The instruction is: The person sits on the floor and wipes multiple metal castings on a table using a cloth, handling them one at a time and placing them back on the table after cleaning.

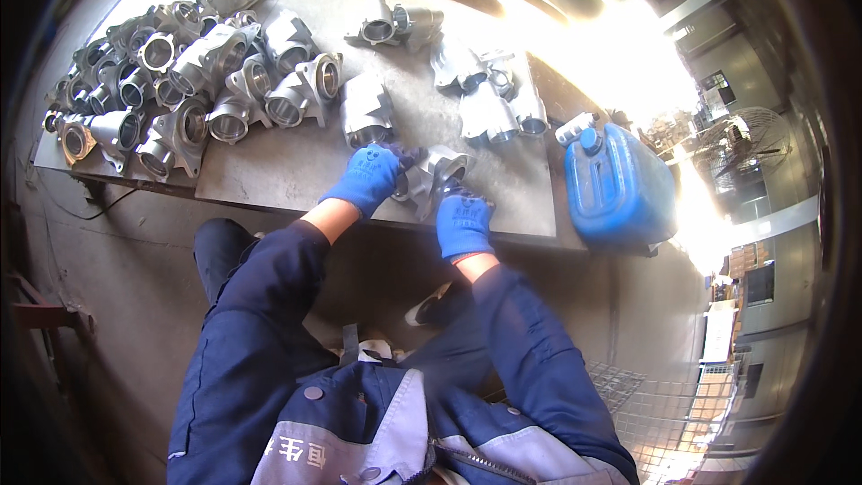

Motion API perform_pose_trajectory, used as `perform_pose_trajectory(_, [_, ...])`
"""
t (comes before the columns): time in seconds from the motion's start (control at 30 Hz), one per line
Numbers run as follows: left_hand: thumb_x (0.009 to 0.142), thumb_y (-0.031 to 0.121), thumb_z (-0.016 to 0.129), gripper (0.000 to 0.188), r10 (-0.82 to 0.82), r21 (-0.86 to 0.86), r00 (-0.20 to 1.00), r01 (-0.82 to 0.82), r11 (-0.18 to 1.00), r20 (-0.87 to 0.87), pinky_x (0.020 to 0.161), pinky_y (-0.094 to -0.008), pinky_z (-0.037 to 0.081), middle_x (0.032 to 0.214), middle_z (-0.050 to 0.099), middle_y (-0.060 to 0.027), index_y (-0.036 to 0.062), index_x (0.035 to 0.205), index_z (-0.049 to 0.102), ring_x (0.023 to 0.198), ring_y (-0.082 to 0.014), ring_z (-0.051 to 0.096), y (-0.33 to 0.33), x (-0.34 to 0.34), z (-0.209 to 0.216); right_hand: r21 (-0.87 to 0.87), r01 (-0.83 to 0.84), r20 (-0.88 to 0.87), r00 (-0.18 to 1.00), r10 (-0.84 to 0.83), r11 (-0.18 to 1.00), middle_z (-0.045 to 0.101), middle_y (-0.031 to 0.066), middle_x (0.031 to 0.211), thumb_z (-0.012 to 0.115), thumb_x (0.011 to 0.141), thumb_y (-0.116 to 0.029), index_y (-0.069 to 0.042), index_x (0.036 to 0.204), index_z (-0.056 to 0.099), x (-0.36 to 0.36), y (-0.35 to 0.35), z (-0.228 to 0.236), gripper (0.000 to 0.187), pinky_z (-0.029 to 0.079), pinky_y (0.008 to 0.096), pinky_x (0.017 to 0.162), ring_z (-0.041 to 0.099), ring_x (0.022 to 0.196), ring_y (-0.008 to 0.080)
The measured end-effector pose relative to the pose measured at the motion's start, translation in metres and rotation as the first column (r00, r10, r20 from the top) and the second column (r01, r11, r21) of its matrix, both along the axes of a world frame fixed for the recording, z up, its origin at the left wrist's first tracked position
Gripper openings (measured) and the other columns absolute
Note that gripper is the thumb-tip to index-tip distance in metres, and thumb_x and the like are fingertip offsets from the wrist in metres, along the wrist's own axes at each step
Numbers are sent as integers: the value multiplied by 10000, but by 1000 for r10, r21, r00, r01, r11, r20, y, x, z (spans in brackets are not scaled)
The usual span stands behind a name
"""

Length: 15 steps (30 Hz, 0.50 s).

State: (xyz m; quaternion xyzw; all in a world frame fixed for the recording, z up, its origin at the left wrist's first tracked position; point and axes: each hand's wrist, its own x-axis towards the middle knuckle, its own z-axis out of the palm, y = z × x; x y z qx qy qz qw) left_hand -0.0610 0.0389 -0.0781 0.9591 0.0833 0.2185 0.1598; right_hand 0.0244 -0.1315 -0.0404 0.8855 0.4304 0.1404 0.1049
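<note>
I view a pile of castings (pixel 162 53) on the table (pixel 269 162). The left hand (pixel 373 174) bends its fingers against a casting (pixel 441 164) at the front edge; I cannot tell their closure. The right hand's fingers (pixel 451 195) pinch it. Farther right: a jug (pixel 620 187).

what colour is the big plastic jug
The jug is blue, best seen in the head view.

The blue-gloved left hand (pixel 375 171) reaches forward, its fingers (pixel 409 158) turned toward the right hand (pixel 464 223). That hand, gloved alike, is just beside it and nearer the body, fingers bent forward. Behind each hand shows bare wrist (pixel 331 218), then a navy sleeve (pixel 539 332); both forearms slant inward.
</note>
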Motion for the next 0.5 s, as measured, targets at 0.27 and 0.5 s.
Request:
perform_pose_trajectory(0.27, [848, 117, 594, 442, 40, 2, 999, -40, 999, 5, 679, -431, 532, 967, 648, -149, 246, 1271, 579, 800, -332, 661, 0, 0, -1, -31, 96, -190, 977, -100, 995, 705, 109, 816, 536, 893, -169, -81, 1062, 648, -10, 0, -4, 221, 489, 465, 654, 700, 768, 295])
perform_pose_trajectory(0.5, [811, 99, 634, 464, 37, 0, 999, -37, 999, 29, 695, -431, 533, 980, 651, -131, 226, 1254, 584, 824, -340, 660, 1, 4, -8, 27, 25, -228, 974, -18, 999, 693, 83, 898, 530, 879, -161, -133, 902, 648, -20, -30, -45, 123, 472, 483, 610, 689, 753, 259])
